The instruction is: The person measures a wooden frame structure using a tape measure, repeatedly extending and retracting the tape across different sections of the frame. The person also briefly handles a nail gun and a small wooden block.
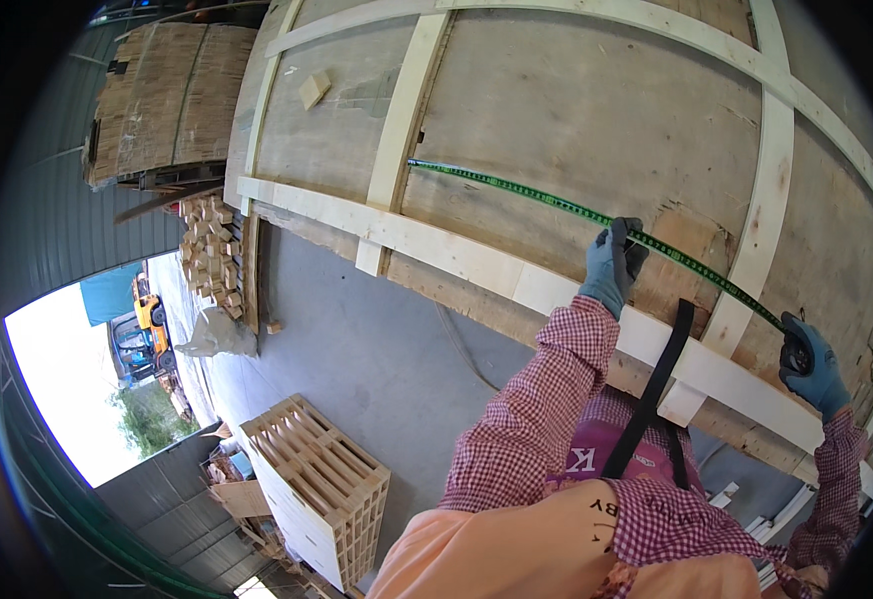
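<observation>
A green tape measure blade stretches over a plywood panel framed with pale wooden slats. Its far end lies by the cross slat left of the middle. My left hand, in a blue and dark grey glove, is closed on the blade partway along, just above the long front slat. Gloved the same way, my right hand grips the dark tape measure case at the blade's right end. Another cross slat passes under the blade between my hands. My fingers partly cover the case.
A small wood block lies on the panel at upper left. Beyond the panel are stacked brown sheets, a pile of cut lumber and a wooden pallet stack on the grey floor. An orange forklift stands outside the opening.
</observation>
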Tool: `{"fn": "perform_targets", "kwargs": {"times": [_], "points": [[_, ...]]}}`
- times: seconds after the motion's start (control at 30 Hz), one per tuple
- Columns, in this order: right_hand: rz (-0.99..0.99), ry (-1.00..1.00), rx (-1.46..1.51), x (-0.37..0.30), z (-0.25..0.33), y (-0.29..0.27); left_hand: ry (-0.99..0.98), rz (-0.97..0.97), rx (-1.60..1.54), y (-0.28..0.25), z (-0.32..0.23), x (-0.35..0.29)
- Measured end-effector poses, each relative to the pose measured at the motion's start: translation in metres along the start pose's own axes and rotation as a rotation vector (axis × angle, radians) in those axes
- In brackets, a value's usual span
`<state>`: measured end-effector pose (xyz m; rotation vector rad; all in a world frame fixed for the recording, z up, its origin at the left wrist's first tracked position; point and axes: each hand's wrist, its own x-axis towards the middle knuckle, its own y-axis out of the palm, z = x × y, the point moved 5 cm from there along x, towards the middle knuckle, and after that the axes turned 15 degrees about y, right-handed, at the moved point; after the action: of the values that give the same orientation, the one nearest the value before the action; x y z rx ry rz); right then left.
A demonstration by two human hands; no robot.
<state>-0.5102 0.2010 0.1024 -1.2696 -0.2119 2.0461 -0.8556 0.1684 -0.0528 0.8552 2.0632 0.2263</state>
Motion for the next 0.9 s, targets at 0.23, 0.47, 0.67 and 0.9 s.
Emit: {"fn": "perform_targets", "kwargs": {"times": [0.23, 0.47, 0.67, 0.9], "points": [[-0.041, -0.103, 0.013, 0.022, -0.019, 0.017, 0.010, -0.100, 0.062, -0.008, -0.006, 0.018], [-0.207, -0.184, -0.115, 0.050, -0.045, 0.013, -0.040, 0.159, 0.010, -0.025, 0.022, 0.072], [-0.137, 0.097, -0.200, 0.058, -0.066, 0.013, -0.039, 0.041, 0.179, -0.018, 0.007, 0.059], [-0.159, 0.139, -0.243, 0.065, -0.074, 0.022, -0.031, 0.107, 0.263, -0.023, 0.001, 0.060]]}}
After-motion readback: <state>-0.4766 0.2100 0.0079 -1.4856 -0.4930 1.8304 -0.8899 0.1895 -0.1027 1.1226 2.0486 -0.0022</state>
